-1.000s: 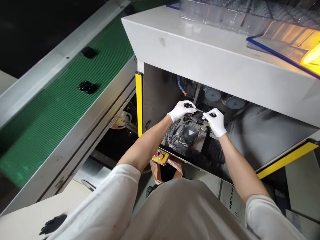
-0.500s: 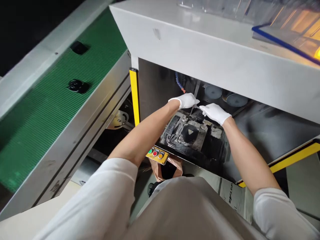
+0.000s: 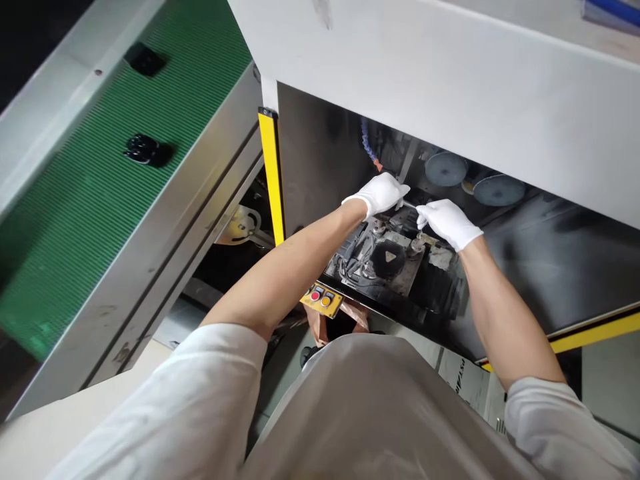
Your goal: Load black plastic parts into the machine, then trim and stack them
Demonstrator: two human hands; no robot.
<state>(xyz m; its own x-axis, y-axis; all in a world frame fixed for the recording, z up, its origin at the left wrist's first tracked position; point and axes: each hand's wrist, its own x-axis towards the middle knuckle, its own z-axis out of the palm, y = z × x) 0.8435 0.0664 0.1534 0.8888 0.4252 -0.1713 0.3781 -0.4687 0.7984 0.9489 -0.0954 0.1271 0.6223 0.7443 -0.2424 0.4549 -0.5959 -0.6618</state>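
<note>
Both of my hands wear white gloves and reach into the opening of a machine. My left hand (image 3: 381, 194) is closed, its fingertips pointing right. My right hand (image 3: 450, 223) is closed in a pinch, pointing left. A thin light-grey piece (image 3: 411, 205) spans the short gap between the fingertips, held at both ends; its kind is too small to make out. Beneath the hands lies a dusty metal fixture (image 3: 406, 272) with a round black pad (image 3: 388, 259) and cables. Two grey discs, a left disc (image 3: 446, 169) and a right disc (image 3: 499, 191), sit behind.
A green ribbed conveyor belt (image 3: 95, 180) runs along the left, carrying two black parts. Yellow safety bars (image 3: 271, 173) flank the opening. A button panel (image 3: 323, 299) sits at its front edge. A blue hose (image 3: 369, 143) hangs inside. The white hood (image 3: 400, 87) overhangs my hands.
The view has shifted, so the machine appears lower and to the right. My hands stay close together over the fixture, with the thin piece still between them.
</note>
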